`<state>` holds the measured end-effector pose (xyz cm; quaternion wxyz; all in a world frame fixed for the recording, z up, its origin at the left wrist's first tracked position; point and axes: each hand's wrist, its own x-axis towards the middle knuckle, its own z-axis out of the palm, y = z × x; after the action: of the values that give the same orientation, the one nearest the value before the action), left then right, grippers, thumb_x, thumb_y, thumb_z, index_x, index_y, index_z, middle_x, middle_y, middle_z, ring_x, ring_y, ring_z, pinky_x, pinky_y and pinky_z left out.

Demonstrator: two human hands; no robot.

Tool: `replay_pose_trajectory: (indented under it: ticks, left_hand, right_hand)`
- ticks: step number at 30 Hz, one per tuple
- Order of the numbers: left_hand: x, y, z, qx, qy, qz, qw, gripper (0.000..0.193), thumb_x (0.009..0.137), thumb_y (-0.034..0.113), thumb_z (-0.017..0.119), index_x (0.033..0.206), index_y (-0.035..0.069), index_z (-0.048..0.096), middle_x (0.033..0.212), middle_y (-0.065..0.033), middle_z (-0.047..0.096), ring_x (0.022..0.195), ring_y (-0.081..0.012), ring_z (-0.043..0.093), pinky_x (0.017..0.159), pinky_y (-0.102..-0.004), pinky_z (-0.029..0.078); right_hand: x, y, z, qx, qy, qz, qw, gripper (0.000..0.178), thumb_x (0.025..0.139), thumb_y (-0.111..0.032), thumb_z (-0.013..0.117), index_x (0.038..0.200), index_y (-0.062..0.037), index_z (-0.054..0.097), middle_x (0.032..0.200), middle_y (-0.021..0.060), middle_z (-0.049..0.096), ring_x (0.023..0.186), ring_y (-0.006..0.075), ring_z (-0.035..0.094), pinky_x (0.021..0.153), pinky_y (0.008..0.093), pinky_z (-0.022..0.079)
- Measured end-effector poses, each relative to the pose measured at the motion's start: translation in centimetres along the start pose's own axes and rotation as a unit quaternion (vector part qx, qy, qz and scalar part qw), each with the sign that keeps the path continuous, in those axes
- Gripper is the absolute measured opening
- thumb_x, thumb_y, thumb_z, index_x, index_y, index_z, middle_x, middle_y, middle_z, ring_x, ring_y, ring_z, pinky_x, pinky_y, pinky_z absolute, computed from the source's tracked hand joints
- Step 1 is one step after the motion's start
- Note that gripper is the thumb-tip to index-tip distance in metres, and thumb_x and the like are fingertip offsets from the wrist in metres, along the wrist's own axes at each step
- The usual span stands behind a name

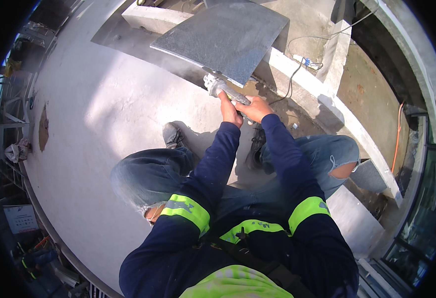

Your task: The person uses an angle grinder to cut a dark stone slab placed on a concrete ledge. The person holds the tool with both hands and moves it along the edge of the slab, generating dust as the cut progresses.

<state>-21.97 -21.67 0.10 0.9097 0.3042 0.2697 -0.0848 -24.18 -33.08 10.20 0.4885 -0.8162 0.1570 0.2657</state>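
An angle grinder (221, 87), grey with dust, is held out in front of me in both hands. My left hand (230, 109) grips it close to its head. Around the rear of its body my right hand (255, 108) is closed. The grinder's head meets the near edge of a dark grey stone slab (223, 37), and pale dust drifts to the left of that edge. The disc itself is hard to make out. The slab lies raised on light concrete ledges, its near edge showing a paler cut face.
A curved concrete ledge (322, 94) runs down the right side. A cable (292, 82) trails from near the grinder to a white and blue connector (305, 62). An orange cord (397, 136) hangs farther right. Pale floor (79, 164) spreads left, with a railing (46, 213) along its edge.
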Motion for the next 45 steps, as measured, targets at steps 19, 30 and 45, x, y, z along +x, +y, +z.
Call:
replay_pose_trajectory:
  ticks: [19, 30, 45]
  left_hand:
    - [-0.8, -0.9, 0.0, 0.001, -0.005, 0.003, 1.0, 0.079, 0.118, 0.076, 0.044, 0.154, 0.006, 0.057, 0.126, -0.018, 0.073, 0.117, -0.0347, 0.075, 0.108, -0.0524, 0.06]
    - [-0.4, -0.8, -0.2, 0.002, -0.004, 0.003, 1.0, 0.08, 0.118, 0.077, 0.045, 0.155, 0.007, 0.055, 0.126, -0.0188, 0.072, 0.115, -0.035, 0.074, 0.108, -0.0527, 0.06]
    - [-0.4, -0.4, -0.1, 0.005, -0.014, -0.004, 1.0, 0.081, 0.118, 0.078, 0.044, 0.153, 0.006, 0.058, 0.126, -0.0178, 0.074, 0.118, -0.0346, 0.075, 0.109, -0.0509, 0.06]
  right_hand:
    - [-1.2, 0.6, -0.6, -0.041, 0.025, -0.017, 0.999, 0.081, 0.095, -0.065, 0.082, 0.153, -0.0088, 0.076, 0.119, 0.0147, 0.086, 0.088, 0.0228, 0.082, 0.07, 0.0374, 0.065]
    - [-1.1, 0.2, -0.6, -0.043, 0.015, -0.002, 0.999, 0.086, 0.096, -0.066, 0.082, 0.158, -0.0075, 0.072, 0.124, 0.0176, 0.085, 0.092, 0.0253, 0.084, 0.074, 0.0372, 0.067]
    - [-0.9, 0.4, -0.3, 0.0, 0.022, -0.007, 1.0, 0.075, 0.098, -0.063, 0.084, 0.145, -0.0045, 0.08, 0.115, 0.0142, 0.085, 0.089, 0.0212, 0.081, 0.069, 0.0386, 0.066]
